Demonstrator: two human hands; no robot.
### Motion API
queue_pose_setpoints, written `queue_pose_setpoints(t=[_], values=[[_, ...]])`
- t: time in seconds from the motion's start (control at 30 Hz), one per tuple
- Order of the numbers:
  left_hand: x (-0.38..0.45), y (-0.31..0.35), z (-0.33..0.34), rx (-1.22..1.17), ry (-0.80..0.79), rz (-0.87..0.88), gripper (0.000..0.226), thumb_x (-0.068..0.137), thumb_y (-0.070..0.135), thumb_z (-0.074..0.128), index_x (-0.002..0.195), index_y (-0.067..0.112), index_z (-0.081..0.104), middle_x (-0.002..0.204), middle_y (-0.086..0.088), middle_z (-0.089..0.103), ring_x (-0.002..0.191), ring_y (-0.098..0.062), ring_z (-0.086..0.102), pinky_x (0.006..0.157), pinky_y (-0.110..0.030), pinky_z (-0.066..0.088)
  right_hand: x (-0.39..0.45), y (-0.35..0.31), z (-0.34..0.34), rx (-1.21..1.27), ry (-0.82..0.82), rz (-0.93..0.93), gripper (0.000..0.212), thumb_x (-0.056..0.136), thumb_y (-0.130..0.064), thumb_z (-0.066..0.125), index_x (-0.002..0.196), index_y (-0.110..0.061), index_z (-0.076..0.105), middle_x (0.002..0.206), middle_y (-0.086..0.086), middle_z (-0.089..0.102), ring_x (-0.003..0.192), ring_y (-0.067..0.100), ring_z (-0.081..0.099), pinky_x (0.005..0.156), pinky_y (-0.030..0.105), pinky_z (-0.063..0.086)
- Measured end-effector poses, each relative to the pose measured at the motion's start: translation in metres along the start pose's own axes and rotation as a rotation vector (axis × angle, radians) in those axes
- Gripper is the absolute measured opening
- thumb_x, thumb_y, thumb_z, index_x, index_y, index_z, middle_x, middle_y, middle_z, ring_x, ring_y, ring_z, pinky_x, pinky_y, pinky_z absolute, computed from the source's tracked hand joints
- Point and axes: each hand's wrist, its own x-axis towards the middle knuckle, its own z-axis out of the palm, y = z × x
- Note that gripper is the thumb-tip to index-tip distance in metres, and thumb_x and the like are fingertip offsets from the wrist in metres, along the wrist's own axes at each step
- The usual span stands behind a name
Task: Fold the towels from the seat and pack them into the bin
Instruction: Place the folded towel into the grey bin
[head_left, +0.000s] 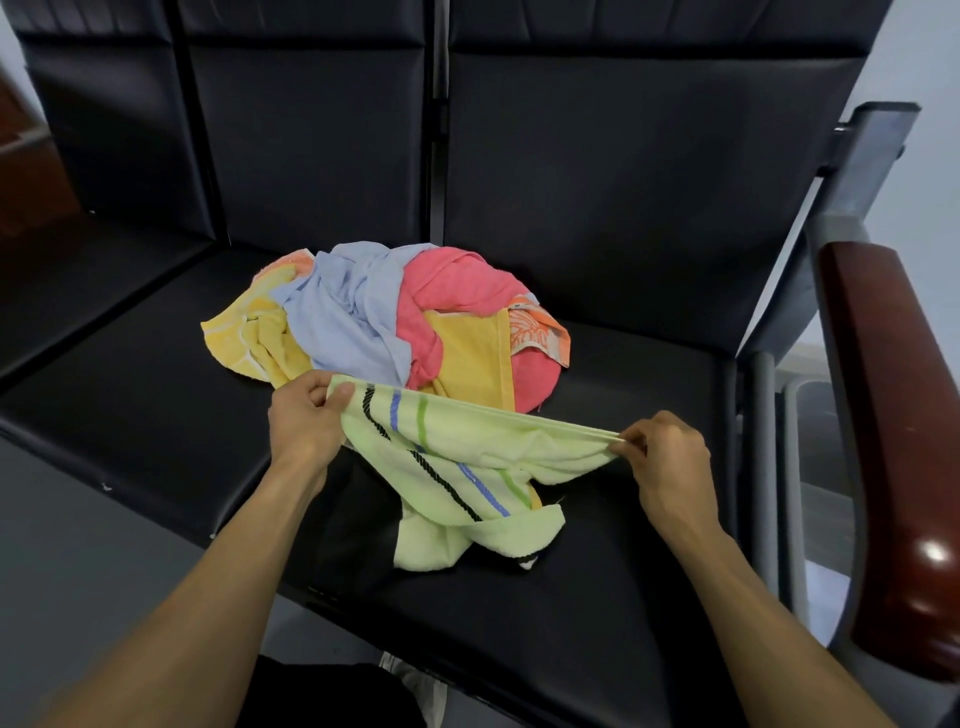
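A pale green towel (483, 457) with black, blue and green stripes is stretched between my hands above the black seat (597, 597). My left hand (306, 415) pinches its left corner. My right hand (667, 454) pinches the right end of the same edge. The rest of the towel hangs crumpled onto the seat. Behind it lies a heap of towels (384, 317): yellow, light blue, pink and an orange patterned one. No bin is in view.
The black seats have tall padded backrests (623, 156). A glossy brown wooden armrest (893, 441) on a grey metal frame stands at the right. Grey floor (78, 561) shows at the lower left, in front of the seat edge.
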Motion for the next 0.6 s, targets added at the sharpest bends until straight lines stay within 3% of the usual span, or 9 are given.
queue_pose_setpoints(t=[0.13, 0.27, 0.43, 0.5, 0.6], values=[[-0.009, 0.016, -0.001, -0.025, 0.060, 0.080, 0.015, 0.097, 0.009, 0.062, 0.088, 0.021, 0.067, 0.086, -0.003, 0.073, 0.074, -0.015, 0.067, 0.067, -0.030, 0.056, -0.005, -0.007, -0.017, 0.124, 0.053, 0.020, 0.010, 0.082, -0.015, 0.081, 0.080, -0.008, 0.074, 0.076, -0.001, 0.064, 0.065, 0.007, 0.057, 0.056, 0.016, 0.038], [-0.021, 0.032, -0.007, -0.075, 0.071, 0.086, 0.010, 0.097, 0.010, 0.062, 0.094, 0.016, 0.069, 0.087, -0.002, 0.074, 0.078, -0.017, 0.069, 0.068, -0.031, 0.055, -0.009, -0.023, -0.045, 0.203, 0.086, 0.030, 0.009, 0.081, -0.009, 0.081, 0.078, -0.011, 0.073, 0.073, -0.003, 0.066, 0.066, 0.006, 0.061, 0.057, 0.012, 0.040], [-0.030, 0.080, -0.031, -0.100, 0.069, 0.151, 0.008, 0.097, 0.010, 0.062, 0.097, 0.013, 0.068, 0.092, -0.003, 0.074, 0.090, -0.023, 0.071, 0.078, -0.033, 0.056, -0.004, -0.058, -0.097, 0.302, 0.184, -0.032, 0.015, 0.083, -0.008, 0.078, 0.088, -0.017, 0.067, 0.078, -0.005, 0.066, 0.072, 0.008, 0.063, 0.063, 0.022, 0.049], [-0.034, 0.106, -0.042, -0.078, 0.081, 0.219, 0.007, 0.096, 0.009, 0.062, 0.095, 0.011, 0.069, 0.086, -0.001, 0.073, 0.086, -0.022, 0.070, 0.078, -0.035, 0.055, 0.001, -0.074, -0.118, 0.306, 0.205, -0.078, 0.018, 0.086, -0.009, 0.076, 0.101, -0.016, 0.071, 0.084, -0.004, 0.068, 0.076, 0.008, 0.064, 0.070, 0.022, 0.051], [-0.040, 0.141, -0.059, 0.014, 0.103, 0.327, 0.009, 0.096, 0.012, 0.064, 0.090, 0.007, 0.069, 0.081, -0.006, 0.073, 0.077, -0.018, 0.065, 0.079, -0.039, 0.054, 0.008, -0.097, -0.150, 0.266, 0.302, -0.127, 0.010, 0.091, -0.014, 0.071, 0.099, -0.012, 0.075, 0.087, -0.001, 0.069, 0.081, 0.013, 0.063, 0.077, 0.030, 0.051]])
